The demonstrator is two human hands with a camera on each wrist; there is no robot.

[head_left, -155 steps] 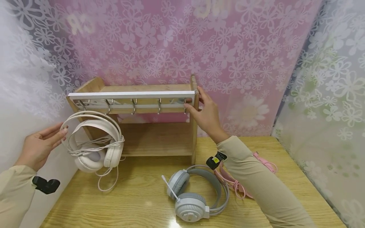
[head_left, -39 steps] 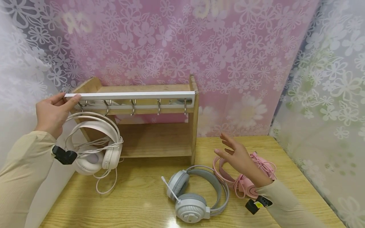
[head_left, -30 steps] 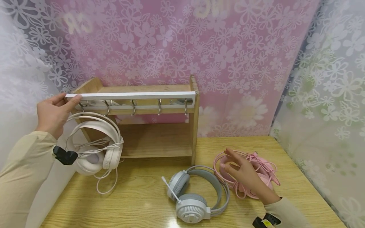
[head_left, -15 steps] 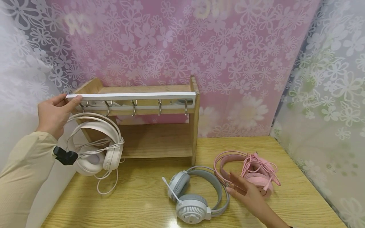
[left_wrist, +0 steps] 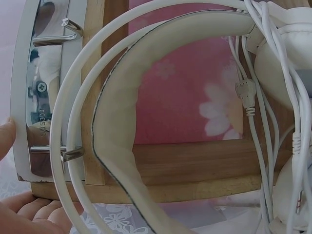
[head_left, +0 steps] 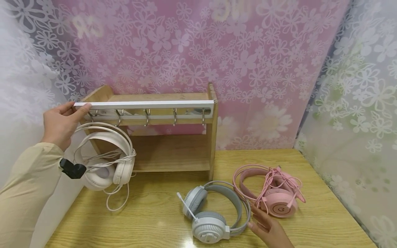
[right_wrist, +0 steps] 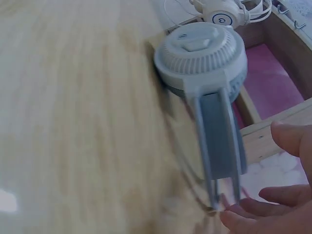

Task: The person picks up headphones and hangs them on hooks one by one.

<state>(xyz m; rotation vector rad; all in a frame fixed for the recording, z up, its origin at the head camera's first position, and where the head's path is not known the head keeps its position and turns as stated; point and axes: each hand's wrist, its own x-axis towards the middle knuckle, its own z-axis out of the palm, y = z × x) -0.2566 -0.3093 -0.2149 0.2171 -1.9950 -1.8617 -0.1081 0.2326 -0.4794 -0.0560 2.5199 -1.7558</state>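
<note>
A person's left hand [head_left: 59,124] pinches the hook rail [head_left: 144,104] at the wooden shelf [head_left: 170,151]'s left end while the right hand [head_left: 270,230], fingers spread, is at the gray headset [head_left: 211,216] before the shelf, its headband [head_left: 234,197] probably best gripped clear of the pink headset [head_left: 280,199].

A yellowish wood-grain table [head_left: 149,213] carries a wooden shelf [head_left: 170,153], standing to the left along the back edge. A grey headset [head_left: 207,227] lies mid-table, its microphone toward the left edge. Just beside it, nearer the right edge, lies a pink headset [head_left: 280,203] (its cable [head_left: 276,177] loosely bundled on top).
</note>
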